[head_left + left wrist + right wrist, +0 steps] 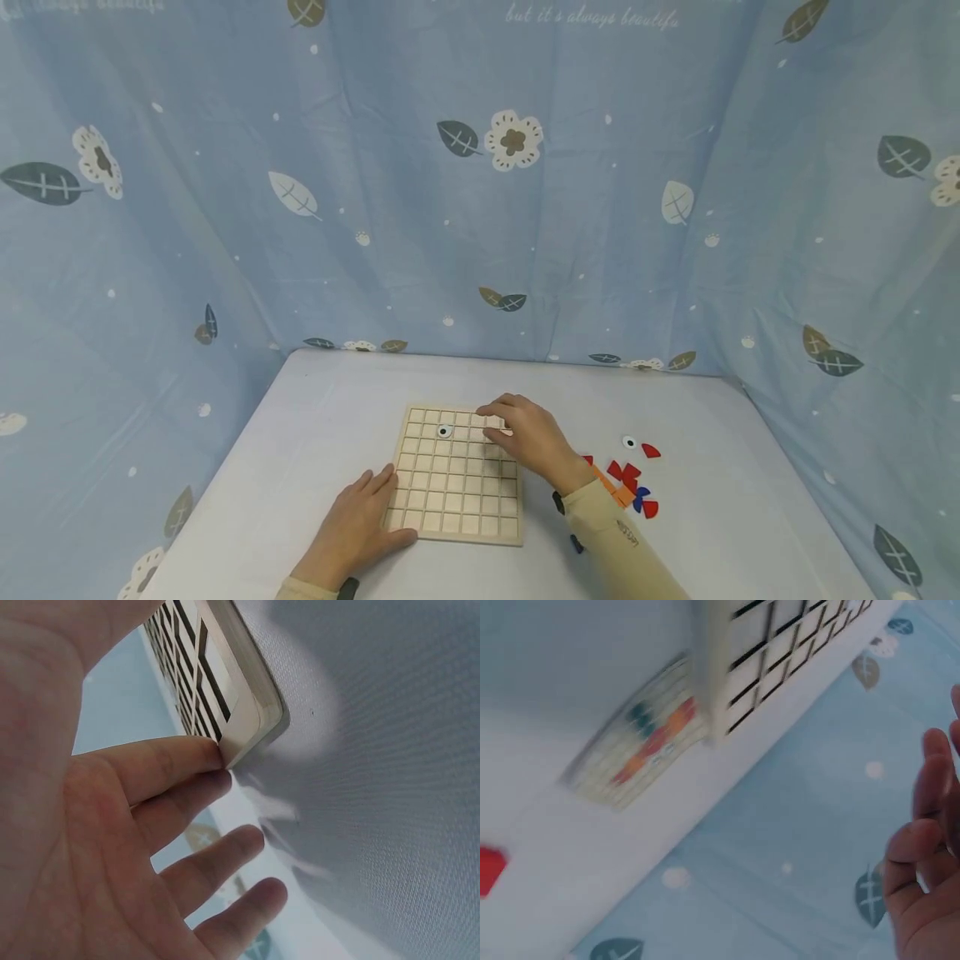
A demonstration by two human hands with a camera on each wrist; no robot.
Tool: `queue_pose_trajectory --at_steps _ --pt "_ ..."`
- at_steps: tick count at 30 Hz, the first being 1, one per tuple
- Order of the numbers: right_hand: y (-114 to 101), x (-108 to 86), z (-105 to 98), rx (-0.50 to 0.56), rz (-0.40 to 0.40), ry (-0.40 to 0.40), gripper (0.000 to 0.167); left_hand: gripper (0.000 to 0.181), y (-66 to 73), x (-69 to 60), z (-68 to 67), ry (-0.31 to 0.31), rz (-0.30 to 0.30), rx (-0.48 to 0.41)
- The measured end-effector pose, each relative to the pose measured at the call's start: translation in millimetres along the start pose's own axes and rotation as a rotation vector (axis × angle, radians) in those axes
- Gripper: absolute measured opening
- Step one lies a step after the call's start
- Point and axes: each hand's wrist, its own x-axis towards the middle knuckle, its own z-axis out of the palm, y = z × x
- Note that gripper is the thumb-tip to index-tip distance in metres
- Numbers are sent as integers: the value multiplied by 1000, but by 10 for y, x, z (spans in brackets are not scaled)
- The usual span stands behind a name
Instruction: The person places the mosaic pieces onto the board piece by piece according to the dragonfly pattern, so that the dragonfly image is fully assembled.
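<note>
Backdrop: blue leaf-print curtain (600,250) behind the white table (247,517).
Grid board (461,483): flat before you, one eye disc (445,431) on its far part.
Your left hand (356,517): thumb spread from the fingers, touching the board's edge.
Your right hand (534,437): over the far right corner, thumb and fingertips apart.
Loose bits: red pieces (650,509) and orange pieces (624,496), right of the board.
</note>
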Motion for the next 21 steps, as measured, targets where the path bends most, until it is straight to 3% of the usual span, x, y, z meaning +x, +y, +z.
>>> queue_pose_trajectory --at_steps 8,14,18,21 --pt "389 -342 -186 -15 -38 102 36 97 -7 -1 8 -9 0 -9" --pt "754 -616 -382 -65 -82 116 48 98 -2 -1 -26 -14 -8 3" --pt "991 -801 -512 -101 -51 120 56 98 3 -4 -47 -10 -3 11" --pt "1131 -935 -596 -130 23 108 59 98 2 -3 -51 -12 -1 10"
